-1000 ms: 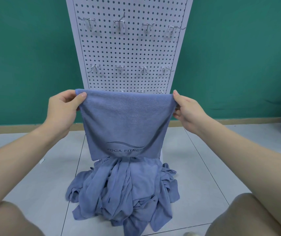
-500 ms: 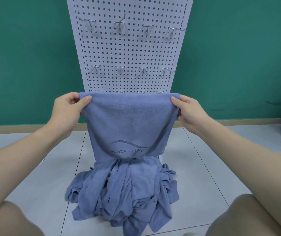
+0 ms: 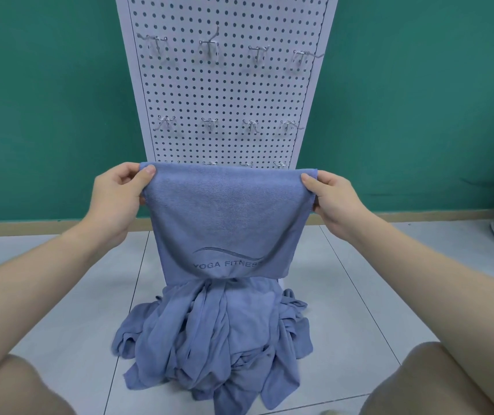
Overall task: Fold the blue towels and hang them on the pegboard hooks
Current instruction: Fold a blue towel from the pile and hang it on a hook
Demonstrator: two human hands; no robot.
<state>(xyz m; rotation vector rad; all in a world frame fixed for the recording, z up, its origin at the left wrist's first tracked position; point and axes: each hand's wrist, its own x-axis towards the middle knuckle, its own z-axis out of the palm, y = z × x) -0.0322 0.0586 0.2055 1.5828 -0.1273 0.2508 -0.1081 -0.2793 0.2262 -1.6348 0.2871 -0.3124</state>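
Blue folded towel is pinched at its top corners by the left hand and right hand, lowered slightly from a second ago, before the pegboard; bare hooks await, the towel pile remains on the floor.

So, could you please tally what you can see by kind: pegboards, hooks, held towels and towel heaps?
Pegboard: 1
Metal hooks: 11 showing
Held blue towel: 1
Heap of blue towels: 1, towels inside uncountable
Total: 14
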